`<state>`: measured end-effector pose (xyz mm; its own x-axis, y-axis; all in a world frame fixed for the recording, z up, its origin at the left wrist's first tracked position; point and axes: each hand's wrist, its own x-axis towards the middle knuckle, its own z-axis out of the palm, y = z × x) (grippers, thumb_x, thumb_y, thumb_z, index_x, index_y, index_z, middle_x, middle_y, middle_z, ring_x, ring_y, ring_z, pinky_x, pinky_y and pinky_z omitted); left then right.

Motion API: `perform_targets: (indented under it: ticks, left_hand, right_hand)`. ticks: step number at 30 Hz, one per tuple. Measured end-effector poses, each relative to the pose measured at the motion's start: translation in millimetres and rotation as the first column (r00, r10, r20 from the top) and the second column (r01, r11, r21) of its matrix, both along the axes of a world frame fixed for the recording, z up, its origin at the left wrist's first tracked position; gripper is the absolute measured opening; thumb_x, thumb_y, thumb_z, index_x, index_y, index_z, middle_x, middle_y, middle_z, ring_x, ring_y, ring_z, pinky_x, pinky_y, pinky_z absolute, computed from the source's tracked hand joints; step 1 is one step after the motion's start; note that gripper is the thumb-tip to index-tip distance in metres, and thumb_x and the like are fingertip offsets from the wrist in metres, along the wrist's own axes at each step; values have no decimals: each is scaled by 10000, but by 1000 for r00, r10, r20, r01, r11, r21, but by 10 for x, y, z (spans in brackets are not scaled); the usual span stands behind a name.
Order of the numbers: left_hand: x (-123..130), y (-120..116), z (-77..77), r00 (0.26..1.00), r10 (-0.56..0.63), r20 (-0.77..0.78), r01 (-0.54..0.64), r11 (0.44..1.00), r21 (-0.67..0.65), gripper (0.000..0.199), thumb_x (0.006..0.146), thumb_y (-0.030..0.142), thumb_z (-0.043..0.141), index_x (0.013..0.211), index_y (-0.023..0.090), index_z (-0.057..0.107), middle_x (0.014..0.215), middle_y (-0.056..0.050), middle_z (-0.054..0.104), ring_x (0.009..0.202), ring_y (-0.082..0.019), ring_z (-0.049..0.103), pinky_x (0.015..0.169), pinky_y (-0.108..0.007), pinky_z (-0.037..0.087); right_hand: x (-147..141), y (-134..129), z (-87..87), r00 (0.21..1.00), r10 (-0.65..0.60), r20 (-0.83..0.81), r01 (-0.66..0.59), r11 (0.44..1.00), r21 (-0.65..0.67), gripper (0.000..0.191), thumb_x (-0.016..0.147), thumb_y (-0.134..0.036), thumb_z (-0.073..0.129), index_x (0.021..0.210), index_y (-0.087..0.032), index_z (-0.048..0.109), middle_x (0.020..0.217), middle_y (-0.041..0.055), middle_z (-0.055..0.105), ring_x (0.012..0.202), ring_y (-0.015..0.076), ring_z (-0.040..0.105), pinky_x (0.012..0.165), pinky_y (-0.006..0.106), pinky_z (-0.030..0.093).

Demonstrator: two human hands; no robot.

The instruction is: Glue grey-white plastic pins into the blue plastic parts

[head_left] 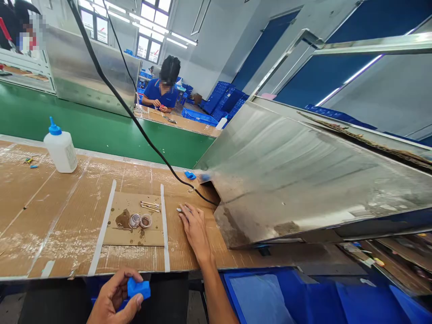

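My left hand [118,294] is below the table's front edge, its thumb and fingers closed round a small blue block [139,288]. Over the brown table my right hand [194,225] reaches forward, with its fingertips at a small whitish piece [179,209]; whether they grip it is unclear. Left of that hand, a cardboard square [118,236] lies between two white tape strips. On it are two small round cups [146,221], a dark wet stain and several thin sticks [150,206]. A crumpled blue piece [190,175] lies farther back.
A white bottle with a blue cap [60,146] stands at the left. A black cable [151,148] hangs across the view to the table. A large metal panel [286,171] rises at the right. Across the green surface [175,144] a person [162,90] sits; blue bins [259,292] are below right.
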<state>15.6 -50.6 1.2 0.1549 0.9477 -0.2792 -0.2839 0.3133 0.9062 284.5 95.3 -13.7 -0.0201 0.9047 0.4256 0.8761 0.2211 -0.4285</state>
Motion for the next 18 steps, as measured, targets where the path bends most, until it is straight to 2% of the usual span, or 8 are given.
perform_targets:
  ticks: [5, 7, 9, 10, 11, 13, 16, 18]
  left_hand:
    - [-24, -2, 78, 999, 1, -39, -1, 1000, 6, 344, 730, 490, 792, 945, 234, 710, 839, -4, 699, 772, -149, 626, 749, -233, 498]
    - [-44, 0, 71, 999, 0, -45, 0, 1000, -14, 351, 732, 474, 792, 970, 231, 706, 849, -16, 721, 791, -167, 647, 757, -249, 511]
    - [-79, 15, 50, 998, -4, -60, 3, 1000, -11, 345, 726, 452, 804, 970, 227, 710, 857, -27, 739, 807, -181, 665, 768, -259, 523]
    - [-99, 28, 36, 997, -18, -71, 18, 1000, 2, 340, 721, 439, 811, 967, 224, 719, 868, -34, 746, 814, -186, 672, 775, -263, 529]
    - [-119, 44, 21, 996, -39, -82, 40, 999, 21, 335, 718, 427, 816, 968, 221, 732, 884, -43, 749, 824, -190, 678, 781, -265, 534]
    - [-148, 77, -7, 993, -77, -90, 82, 995, 55, 333, 712, 409, 824, 979, 221, 759, 915, -54, 747, 849, -196, 685, 792, -266, 544]
    - [-157, 116, -19, 995, -77, -67, 82, 994, 74, 331, 716, 387, 826, 1017, 254, 782, 955, -47, 729, 894, -191, 691, 820, -258, 552]
    - [-146, 133, 3, 995, -80, -57, 85, 992, 95, 325, 729, 377, 818, 1038, 281, 784, 969, -40, 719, 903, -182, 690, 822, -250, 556]
  right_hand:
    - [-27, 84, 72, 991, 38, -128, -38, 999, 3, 388, 982, -485, 503, 987, -200, 766, 1034, 98, 742, 997, 273, 586, 947, 467, 440]
    - [-29, 31, 112, 982, 22, -187, -18, 1000, 19, 382, 971, -490, 524, 1005, -185, 752, 1027, 101, 742, 982, 255, 611, 916, 436, 472]
    - [-57, -75, 143, 924, -21, -382, 22, 1000, -1, 367, 934, -485, 594, 1100, -185, 725, 1012, 90, 738, 934, 225, 642, 861, 394, 507]
    - [-86, -141, 154, 852, -46, -522, 34, 999, -32, 381, 899, -481, 649, 1145, -197, 712, 1000, 76, 737, 911, 208, 654, 842, 371, 518]
    - [-124, -212, 164, 743, -72, -665, 32, 997, -72, 410, 852, -477, 709, 1167, -215, 707, 993, 58, 736, 901, 190, 661, 832, 347, 524]
    - [-222, -355, 186, 482, -124, -867, -16, 989, -150, 446, 753, -456, 810, 1139, -250, 728, 1000, 28, 737, 909, 159, 663, 838, 297, 527]
    - [-378, -543, 232, 212, -182, -960, -143, 966, -215, 333, 690, -395, 873, 974, -256, 768, 994, 10, 748, 842, 113, 670, 801, 233, 542]
    - [-461, -636, 257, 92, -213, -973, -219, 948, -229, 279, 670, -349, 895, 893, -244, 763, 949, 5, 758, 780, 101, 683, 771, 217, 561]
